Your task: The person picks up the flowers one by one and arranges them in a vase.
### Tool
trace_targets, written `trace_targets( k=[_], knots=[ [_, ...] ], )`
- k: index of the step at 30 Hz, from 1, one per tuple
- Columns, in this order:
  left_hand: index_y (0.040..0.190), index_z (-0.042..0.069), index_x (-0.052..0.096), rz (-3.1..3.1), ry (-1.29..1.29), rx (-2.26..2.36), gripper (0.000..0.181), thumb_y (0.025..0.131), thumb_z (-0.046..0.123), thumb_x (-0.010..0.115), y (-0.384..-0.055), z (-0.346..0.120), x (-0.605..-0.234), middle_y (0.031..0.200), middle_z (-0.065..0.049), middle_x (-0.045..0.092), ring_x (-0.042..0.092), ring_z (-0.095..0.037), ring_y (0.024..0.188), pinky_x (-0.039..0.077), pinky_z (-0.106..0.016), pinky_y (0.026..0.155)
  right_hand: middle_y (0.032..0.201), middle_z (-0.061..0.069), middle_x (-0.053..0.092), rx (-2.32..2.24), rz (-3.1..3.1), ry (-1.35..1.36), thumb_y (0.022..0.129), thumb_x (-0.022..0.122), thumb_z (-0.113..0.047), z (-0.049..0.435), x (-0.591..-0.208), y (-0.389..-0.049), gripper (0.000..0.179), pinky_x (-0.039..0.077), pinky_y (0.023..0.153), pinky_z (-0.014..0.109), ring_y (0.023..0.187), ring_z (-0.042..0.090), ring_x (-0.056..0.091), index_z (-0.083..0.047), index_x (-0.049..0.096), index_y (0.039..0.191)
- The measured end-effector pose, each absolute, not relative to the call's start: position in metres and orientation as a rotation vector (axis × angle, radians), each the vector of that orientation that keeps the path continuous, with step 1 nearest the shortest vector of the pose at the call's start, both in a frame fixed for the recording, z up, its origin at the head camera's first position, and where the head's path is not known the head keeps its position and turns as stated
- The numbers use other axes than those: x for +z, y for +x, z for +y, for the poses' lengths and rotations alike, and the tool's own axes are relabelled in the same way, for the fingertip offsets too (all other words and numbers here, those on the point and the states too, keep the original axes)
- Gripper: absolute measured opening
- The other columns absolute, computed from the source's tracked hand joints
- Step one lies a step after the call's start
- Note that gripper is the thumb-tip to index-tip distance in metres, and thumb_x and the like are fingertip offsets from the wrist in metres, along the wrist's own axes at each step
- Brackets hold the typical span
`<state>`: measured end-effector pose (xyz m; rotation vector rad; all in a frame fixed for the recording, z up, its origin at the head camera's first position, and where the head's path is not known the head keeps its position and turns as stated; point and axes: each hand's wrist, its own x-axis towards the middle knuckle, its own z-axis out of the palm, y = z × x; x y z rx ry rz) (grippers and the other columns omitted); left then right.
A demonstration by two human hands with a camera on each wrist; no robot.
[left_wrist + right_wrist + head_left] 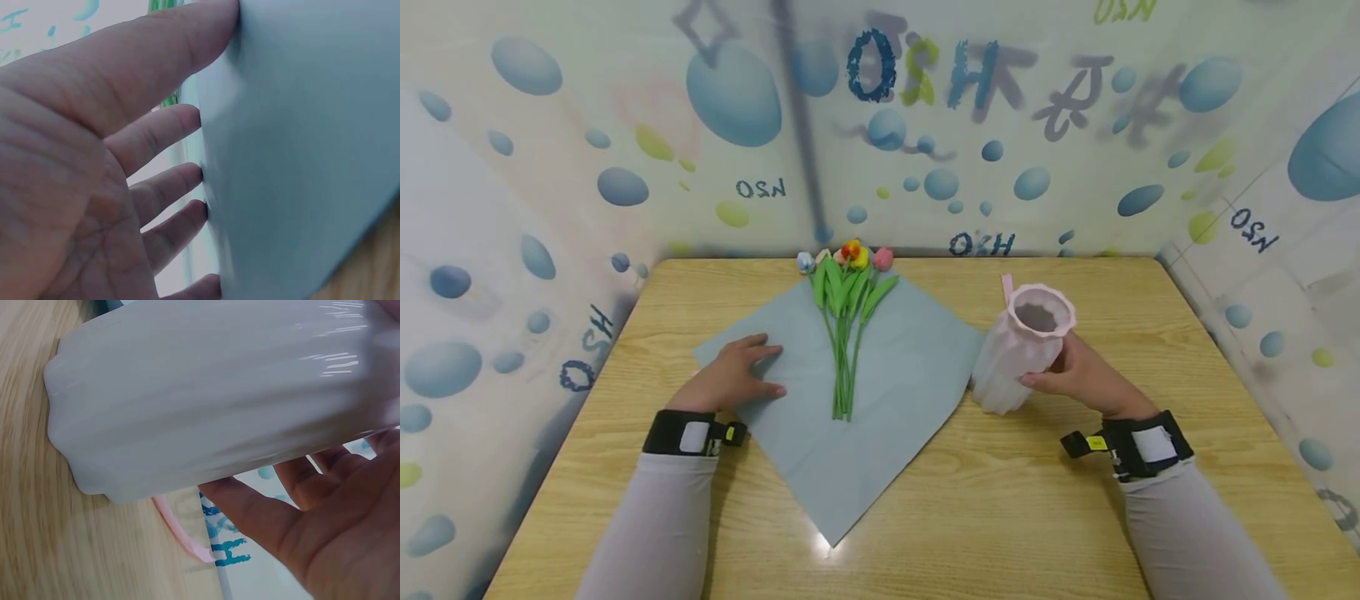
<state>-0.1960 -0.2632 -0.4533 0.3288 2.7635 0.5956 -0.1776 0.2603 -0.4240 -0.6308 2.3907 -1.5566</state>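
We see a table [977, 517] with a light wooden grain on its top. Directly on it, from the centre toward 11 o'clock, we find a blue-grey sheet [910, 375], spread like a diamond, with one corner pointing to 6 o'clock. Toward 2 o'clock there stands, upright, a pale pink vase [1011, 362]; we cannot tell whether it touches the sheet. At the vase's 11 o'clock we notice a pink strip [1007, 287], partly hidden.

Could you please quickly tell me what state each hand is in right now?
Left hand: open, touching the blue-grey sheet, holding nothing.
Right hand: closed around the side of the pale pink vase, holding it.
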Motion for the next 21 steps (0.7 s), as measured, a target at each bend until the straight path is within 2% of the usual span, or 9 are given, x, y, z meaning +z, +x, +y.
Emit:
trace_targets(
  k=[21],
  knots=[
    [0.152,0.003,0.05,2.759,0.269,0.602,0.081,0.088,0.04,0.083,-0.197,-0.279,-0.449,0.165,-0.031,0.028,0.025,-0.057,0.15,0.029,-0.069,0.119,0.139,0.001,0.054,-1.568,2.337,-0.635,0.09,0.077,-0.001,0.253,-0.426,-0.181,0.071,0.052,0.098,0.02,0.123,0.008,0.059,-0.013,0.037,0.147]
  ],
)
